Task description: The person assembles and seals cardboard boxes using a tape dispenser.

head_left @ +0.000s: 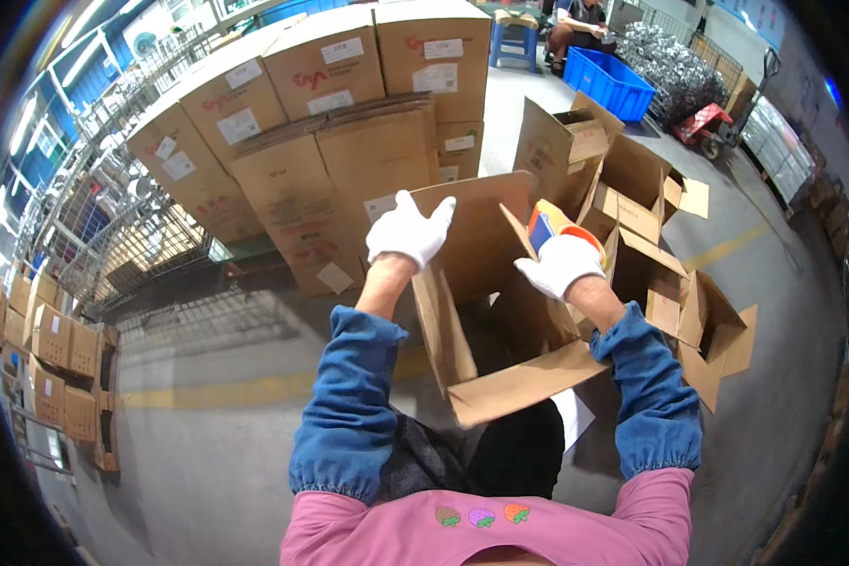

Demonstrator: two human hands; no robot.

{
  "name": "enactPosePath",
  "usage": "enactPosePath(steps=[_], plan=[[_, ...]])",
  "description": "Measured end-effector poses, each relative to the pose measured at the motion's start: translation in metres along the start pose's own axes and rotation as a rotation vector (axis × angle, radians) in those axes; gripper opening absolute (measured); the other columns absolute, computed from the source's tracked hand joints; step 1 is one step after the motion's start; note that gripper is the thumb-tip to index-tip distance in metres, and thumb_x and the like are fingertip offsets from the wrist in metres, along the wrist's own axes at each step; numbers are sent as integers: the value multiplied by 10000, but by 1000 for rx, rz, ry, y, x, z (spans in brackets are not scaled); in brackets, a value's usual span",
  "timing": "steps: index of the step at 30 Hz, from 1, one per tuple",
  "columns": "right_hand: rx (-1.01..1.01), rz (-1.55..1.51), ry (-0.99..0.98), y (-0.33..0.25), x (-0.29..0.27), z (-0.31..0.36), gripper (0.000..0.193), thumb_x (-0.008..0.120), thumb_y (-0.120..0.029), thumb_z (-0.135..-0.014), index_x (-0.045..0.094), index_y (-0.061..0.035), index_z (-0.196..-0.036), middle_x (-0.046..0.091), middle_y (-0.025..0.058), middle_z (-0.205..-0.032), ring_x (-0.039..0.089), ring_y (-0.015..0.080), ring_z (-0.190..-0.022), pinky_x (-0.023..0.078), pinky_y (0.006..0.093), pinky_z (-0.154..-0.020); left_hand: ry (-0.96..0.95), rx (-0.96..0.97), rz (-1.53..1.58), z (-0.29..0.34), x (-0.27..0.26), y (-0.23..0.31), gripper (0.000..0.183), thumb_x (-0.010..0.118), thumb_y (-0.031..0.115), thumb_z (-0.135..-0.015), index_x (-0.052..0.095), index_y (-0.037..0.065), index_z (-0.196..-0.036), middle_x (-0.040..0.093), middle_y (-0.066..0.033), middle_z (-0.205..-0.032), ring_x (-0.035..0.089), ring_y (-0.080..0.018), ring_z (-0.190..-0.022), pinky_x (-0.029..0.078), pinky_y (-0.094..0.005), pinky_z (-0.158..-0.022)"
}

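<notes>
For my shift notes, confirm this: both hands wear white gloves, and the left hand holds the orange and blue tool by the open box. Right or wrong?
Wrong hand: the head view shows the right hand holding the orange and blue tool by the open box. Both hands wear white gloves.

One wide fisheye view looks from the wearer's head, above and behind the gloved fingers, facing down and forward past them. It sits fairly near: the pink top shows nearer than the fingers, stacked cartons beyond (straight edges bow toward the rim).
</notes>
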State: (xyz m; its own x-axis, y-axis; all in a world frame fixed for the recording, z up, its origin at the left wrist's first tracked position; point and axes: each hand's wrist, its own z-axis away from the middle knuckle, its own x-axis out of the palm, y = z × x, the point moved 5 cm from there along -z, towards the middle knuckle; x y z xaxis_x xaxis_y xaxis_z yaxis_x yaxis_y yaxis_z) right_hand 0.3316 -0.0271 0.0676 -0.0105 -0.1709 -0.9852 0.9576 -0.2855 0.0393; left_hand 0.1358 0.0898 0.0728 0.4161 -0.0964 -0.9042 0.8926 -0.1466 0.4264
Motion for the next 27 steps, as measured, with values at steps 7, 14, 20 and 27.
enactPosePath(steps=[7,14,20,27], plan=[[-274,-224,-5,-14,37,4,643,458,-622,-808,693,-34,-699,657,164,-765,623,329,-746,484,393,-723,264,500,226,23,88,13,633,494,436,-873,316,115,-1388,332,-212,-1402,287,-379,-1311,245,-485,-1060],[-223,-879,126,45,38,19,142,604,-110,-768,706,-81,-862,644,128,-805,630,254,-736,491,334,-740,-118,994,-296,64,108,28,573,334,535,-904,439,148,-1313,374,-131,-1396,294,-301,-1322,186,-586,-1047],[-331,-519,238,111,87,93,490,759,-230,-636,619,-76,-1079,530,218,-1091,513,371,-1037,427,408,-906,-172,1000,-156,61,121,29,543,330,467,-926,424,89,-1306,344,-236,-1383,326,-358,-1291,211,-479,-1080],[38,-1117,251,89,110,105,723,843,-334,-538,588,-24,-1139,537,182,-1116,538,301,-1054,427,369,-935,-345,865,18,60,135,20,518,349,427,-936,407,90,-1326,303,-213,-1420,324,-343,-1300,283,-391,-1069]])
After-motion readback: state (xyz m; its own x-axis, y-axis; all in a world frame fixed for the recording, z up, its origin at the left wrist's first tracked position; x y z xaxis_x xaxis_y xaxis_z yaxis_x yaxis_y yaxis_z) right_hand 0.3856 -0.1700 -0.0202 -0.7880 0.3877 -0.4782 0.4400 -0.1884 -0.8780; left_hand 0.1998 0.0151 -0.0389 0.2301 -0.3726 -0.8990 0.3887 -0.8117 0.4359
